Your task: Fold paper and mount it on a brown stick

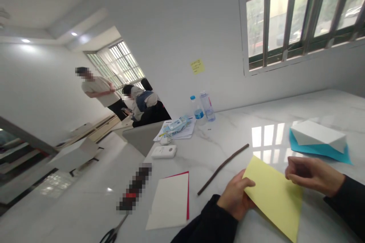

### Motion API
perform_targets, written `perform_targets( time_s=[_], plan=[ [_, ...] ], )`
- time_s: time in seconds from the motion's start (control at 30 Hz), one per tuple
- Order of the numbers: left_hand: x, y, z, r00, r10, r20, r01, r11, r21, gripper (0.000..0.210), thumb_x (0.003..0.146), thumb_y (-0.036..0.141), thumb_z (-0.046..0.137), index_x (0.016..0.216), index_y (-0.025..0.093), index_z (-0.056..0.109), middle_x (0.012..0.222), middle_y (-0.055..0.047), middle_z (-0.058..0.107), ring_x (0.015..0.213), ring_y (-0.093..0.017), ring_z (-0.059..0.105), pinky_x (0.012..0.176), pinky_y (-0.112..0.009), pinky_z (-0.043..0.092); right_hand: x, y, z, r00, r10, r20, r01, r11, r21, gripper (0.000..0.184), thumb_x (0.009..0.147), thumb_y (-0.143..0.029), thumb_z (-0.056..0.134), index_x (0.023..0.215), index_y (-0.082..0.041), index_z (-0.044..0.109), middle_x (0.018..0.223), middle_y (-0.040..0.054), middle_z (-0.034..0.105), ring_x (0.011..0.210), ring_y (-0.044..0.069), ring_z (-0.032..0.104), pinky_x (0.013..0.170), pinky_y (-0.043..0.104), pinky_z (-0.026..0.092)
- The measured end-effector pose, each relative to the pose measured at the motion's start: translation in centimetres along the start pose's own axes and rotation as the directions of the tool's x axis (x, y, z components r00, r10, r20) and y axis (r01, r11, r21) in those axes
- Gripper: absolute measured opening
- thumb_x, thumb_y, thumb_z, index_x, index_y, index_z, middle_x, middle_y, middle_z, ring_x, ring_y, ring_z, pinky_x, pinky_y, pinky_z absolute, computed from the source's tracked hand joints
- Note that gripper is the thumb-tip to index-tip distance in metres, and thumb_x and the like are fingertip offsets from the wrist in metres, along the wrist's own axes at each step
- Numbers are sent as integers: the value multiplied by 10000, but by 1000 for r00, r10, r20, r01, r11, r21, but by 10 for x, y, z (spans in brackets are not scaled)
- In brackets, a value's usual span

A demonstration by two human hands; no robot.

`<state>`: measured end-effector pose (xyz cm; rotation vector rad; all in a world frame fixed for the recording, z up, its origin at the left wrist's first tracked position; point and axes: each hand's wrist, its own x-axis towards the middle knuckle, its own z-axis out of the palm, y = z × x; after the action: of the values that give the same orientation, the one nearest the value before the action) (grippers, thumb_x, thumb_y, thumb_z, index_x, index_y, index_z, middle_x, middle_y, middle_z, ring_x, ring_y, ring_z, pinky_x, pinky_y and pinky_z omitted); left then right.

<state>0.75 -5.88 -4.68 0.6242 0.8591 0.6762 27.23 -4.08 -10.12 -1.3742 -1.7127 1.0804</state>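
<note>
A sheet of yellow paper [273,201] is held tilted above the table by my left hand [238,193]. The thumb lies on its upper face and the fingers are underneath. My right hand [316,176] is at the sheet's far right edge, fingers curled and thumb pressed in. Whether something is pinched there is hidden. A thin brown stick [224,169] lies just beyond my left hand. Past my right hand, a folded white paper [319,134] rests on blue paper [322,153]. To the left are cream sheets [169,201] with a red sheet [188,197] under them.
Scissors [112,233] show at the lower left, beside a blurred dark object [134,190]. A white box-like device [164,152], papers with a packet [178,124] and two plastic bottles [207,108] stand near the wall. Two people [99,91] are in the background.
</note>
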Motion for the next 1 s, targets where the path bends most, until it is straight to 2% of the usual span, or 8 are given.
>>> perform_targets(
  time_s=[0.13, 0.2, 0.3, 0.43, 0.57, 0.7, 0.87, 1.0],
  plan=[
    [1, -1, 0, 999, 9, 35, -9, 1000, 11, 607, 610, 189, 695, 1216, 166, 672, 1114, -103, 718, 851, -188, 638, 695, -271, 481, 2, 3, 0, 993, -3, 118, -7, 997, 81, 573, 741, -755, 664, 673, -196, 560, 608, 3, 547, 561, 134, 459, 521, 273, 362],
    [1, -3, 0, 999, 22, 49, -23, 999, 22, 602, 617, 191, 686, 1218, 159, 663, 1126, -105, 725, 877, -198, 651, 704, -271, 476, 2, 1, 0, 990, 9, 142, -26, 993, 114, 558, 744, -734, 688, 692, -186, 597, 610, -1, 547, 559, 130, 454, 520, 271, 346],
    [3, -7, 0, 996, 85, 16, -86, 992, 94, 650, 615, 170, 659, 1264, 158, 636, 1163, -102, 729, 988, -242, 674, 740, -283, 477, 1, 0, 2, 989, 29, 147, -56, 982, 178, 530, 736, -703, 728, 725, -178, 654, 641, 15, 600, 582, 144, 502, 549, 281, 384],
    [9, -13, -5, 978, 205, -43, -184, 939, 291, 821, 614, 136, 646, 1422, 146, 503, 1215, -118, 723, 1052, -274, 696, 833, -326, 491, 2, 2, 5, 983, 45, 178, -90, 963, 254, 468, 721, -625, 795, 755, -166, 712, 684, 33, 668, 614, 157, 571, 599, 291, 432],
    [11, -14, -8, 987, 158, 21, -158, 947, 280, 852, 656, 162, 659, 1472, 114, 420, 1235, -150, 718, 997, -266, 718, 861, -347, 500, 7, -2, 3, 981, 69, 181, -114, 961, 253, 456, 664, -586, 852, 797, -161, 750, 656, 20, 677, 576, 144, 570, 572, 278, 427],
    [10, -3, -5, 987, 145, 66, -159, 934, 319, 901, 711, 208, 708, 1521, 106, 328, 1274, -181, 698, 972, -262, 716, 872, -364, 517, 14, -12, -2, 984, 112, 136, -141, 966, 218, 446, 582, -555, 896, 704, -151, 752, 597, 21, 676, 533, 135, 560, 531, 266, 419],
    [7, 14, -2, 990, 115, 87, -143, 869, 474, 938, 770, 290, 739, 1564, 144, 262, 1315, -193, 676, 1011, -300, 719, 888, -404, 536, 17, -11, -11, 978, 164, 127, -189, 958, 218, 416, 633, -494, 875, 863, -152, 820, 620, 29, 717, 551, 149, 612, 570, 277, 491],
    [5, 17, -4, 984, 162, 74, -175, 792, 585, 913, 791, 298, 744, 1571, 168, 287, 1327, -182, 670, 1073, -304, 704, 931, -406, 526, 11, -10, -17, 955, 191, 227, -238, 949, 205, 454, 678, -480, 838, 992, -152, 821, 705, 40, 757, 599, 160, 653, 635, 299, 548]
  ],
)
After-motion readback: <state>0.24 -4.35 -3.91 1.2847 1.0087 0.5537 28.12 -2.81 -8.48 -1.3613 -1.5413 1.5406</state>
